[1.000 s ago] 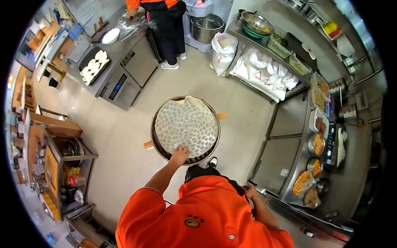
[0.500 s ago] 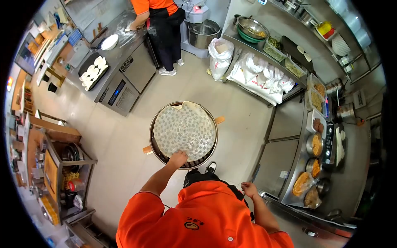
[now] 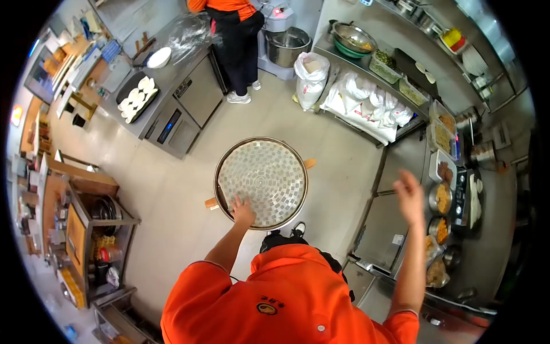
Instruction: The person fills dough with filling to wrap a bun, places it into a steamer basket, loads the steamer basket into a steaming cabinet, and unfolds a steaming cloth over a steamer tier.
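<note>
A round silver mat (image 3: 263, 180) with a ringed pattern of small squares lies flat inside the rim of a wide round metal pan (image 3: 305, 198). My left hand (image 3: 243, 212) rests on the mat's near left part with its fingers spread. Wooden pieces stick out beyond the pan on either side, one of them a light wooden end (image 3: 310, 163) at the right. My right hand (image 3: 409, 198) is raised out to the right, in front of the steel counter. It holds nothing that I can see, and its fingers are apart and slightly blurred.
Ahead, a co-worker in an orange top (image 3: 235, 10) stands at a floured worktop (image 3: 186, 40). A black tray (image 3: 137, 98) of white dough pieces is on that worktop. Metal bowls of filling (image 3: 440, 198) line the right counter. A rack (image 3: 103, 229) stands left.
The mat's far edge was folded and its near edge left dark slats showing; now it lies flat. My left hand has let go of the edge and spread. My right hand rose from my side.
</note>
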`<state>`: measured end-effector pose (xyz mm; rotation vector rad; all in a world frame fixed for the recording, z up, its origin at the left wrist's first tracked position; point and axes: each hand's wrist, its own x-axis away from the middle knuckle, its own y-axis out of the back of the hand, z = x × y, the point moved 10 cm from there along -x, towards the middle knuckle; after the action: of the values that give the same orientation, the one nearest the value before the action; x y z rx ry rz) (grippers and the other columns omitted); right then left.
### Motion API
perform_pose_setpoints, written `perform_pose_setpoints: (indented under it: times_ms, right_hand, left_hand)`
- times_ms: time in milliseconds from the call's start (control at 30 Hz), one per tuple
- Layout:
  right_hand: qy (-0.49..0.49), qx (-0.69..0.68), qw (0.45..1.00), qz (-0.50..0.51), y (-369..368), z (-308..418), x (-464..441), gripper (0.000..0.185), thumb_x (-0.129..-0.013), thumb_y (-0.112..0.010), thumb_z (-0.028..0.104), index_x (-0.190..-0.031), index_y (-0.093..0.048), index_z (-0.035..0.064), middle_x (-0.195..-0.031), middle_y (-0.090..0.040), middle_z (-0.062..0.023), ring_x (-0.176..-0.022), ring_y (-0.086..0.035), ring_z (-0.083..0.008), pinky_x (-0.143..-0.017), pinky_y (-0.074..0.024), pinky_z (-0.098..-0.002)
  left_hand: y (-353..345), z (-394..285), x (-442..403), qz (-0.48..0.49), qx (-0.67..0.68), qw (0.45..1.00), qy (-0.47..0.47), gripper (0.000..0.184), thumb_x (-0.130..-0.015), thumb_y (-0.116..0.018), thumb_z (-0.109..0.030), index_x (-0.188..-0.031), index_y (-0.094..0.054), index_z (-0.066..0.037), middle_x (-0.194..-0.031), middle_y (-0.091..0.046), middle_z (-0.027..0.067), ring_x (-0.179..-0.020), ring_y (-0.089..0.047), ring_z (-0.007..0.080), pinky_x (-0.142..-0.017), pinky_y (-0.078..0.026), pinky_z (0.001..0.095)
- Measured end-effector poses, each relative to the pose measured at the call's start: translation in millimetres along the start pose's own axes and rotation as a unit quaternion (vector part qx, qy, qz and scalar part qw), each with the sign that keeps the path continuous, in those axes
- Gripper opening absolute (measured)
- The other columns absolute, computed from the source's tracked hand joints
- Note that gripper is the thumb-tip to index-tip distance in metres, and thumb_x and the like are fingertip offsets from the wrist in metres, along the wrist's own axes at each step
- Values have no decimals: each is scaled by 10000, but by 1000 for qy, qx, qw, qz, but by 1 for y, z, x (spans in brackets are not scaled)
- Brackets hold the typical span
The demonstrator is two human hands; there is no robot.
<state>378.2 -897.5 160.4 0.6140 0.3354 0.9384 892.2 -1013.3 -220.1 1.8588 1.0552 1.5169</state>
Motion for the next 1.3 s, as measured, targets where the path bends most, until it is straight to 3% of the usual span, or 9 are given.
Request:
perform_pose_setpoints:
  times_ms: [233, 333, 433, 633, 733, 833, 967, 1167, 1300]
  right_hand:
    - [-7, -68, 996, -63, 119, 88, -36, 415, -990, -632, 154, -1382, -568, 34, -1313, -625, -67, -1087, -604, -116, -901, -486, -265]
    - [4, -47, 996, -82, 136, 114, -27, 400, -991, -639, 181, -1357, -591, 29, -1269, -651, -67, -1107, -626, -137, -900, -502, -268]
    - [29, -32, 988, -147, 164, 139, -13, 393, -1000, -626, 193, -1355, -593, 26, -1322, -631, -77, -1183, -618, -169, -949, -501, -296]
    - [83, -7, 975, -204, 211, 130, 15, 376, -996, -609, 98, -1362, -586, 14, -1311, -630, -67, -1196, -589, -158, -1022, -450, -291]
    - [68, 0, 980, -188, 194, 118, 34, 409, -963, -644, 57, -1367, -582, 27, -1325, -617, -55, -1191, -575, -151, -1036, -430, -296]
    - [82, 27, 978, -191, 195, 143, 54, 465, -933, -672, 53, -1384, -561, 24, -1396, -582, -85, -1294, -534, -200, -1099, -389, -336]
    - [115, 123, 960, -221, 277, 160, 55, 498, -933, -675, 164, -1400, -556, 35, -1420, -565, -100, -1337, -504, -222, -1115, -378, -354]
    - [-193, 154, 906, -345, 496, 31, 30, 653, -871, -699, 413, -1461, -519, 197, -1510, -478, -116, -1377, -455, -316, -1084, -411, -488]
    - [-182, 203, 880, -389, 478, 9, 25, 647, -831, -746, 350, -1423, -554, 174, -1364, -618, -119, -1165, -625, -264, -902, -538, -422]
  left_hand:
    - [14, 66, -46, -226, 263, 929, 127, 727, -763, -727, -179, -1440, -482, -81, -1580, -158, 322, -1430, -262, 488, -1121, -383, 465]
    - [13, 77, -56, -203, 347, 902, 156, 472, -751, -681, -133, -1200, -670, 13, -1338, -533, 276, -1206, -518, 419, -1050, -425, 472]
    - [11, 79, -68, -198, 335, 906, 164, 537, -740, -727, -166, -1248, -659, -4, -1226, -623, 231, -1154, -588, 386, -1028, -464, 398]
    - [62, 7, -9, -223, 120, 965, 68, 697, -722, -708, -179, -1389, -524, -94, -1530, -311, 193, -1382, -313, 411, -1078, -363, 559]
    - [21, -29, -9, -3, 108, 994, 19, 904, -731, -778, -240, -1531, -357, -252, -1647, -39, 203, -1509, -65, 449, -1164, -233, 631]
    - [-81, -21, -49, 26, 5, 991, -132, 999, -737, -797, -267, -1577, -257, -281, -1661, 22, 195, -1507, -14, 484, -1121, -279, 676]
    - [-56, -40, -9, 58, -11, 992, -109, 1022, -758, -777, -279, -1594, -189, -303, -1661, 43, 198, -1499, -3, 507, -1109, -340, 640]
    - [-42, -39, -6, 74, -62, 986, -136, 974, -803, -741, -290, -1598, -178, -287, -1661, 29, 206, -1489, -95, 516, -1179, -309, 516]
    - [-33, -36, -3, 79, -55, 983, -157, 948, -810, -751, -322, -1593, -220, -252, -1638, -48, 274, -1481, -128, 519, -1198, -267, 515]
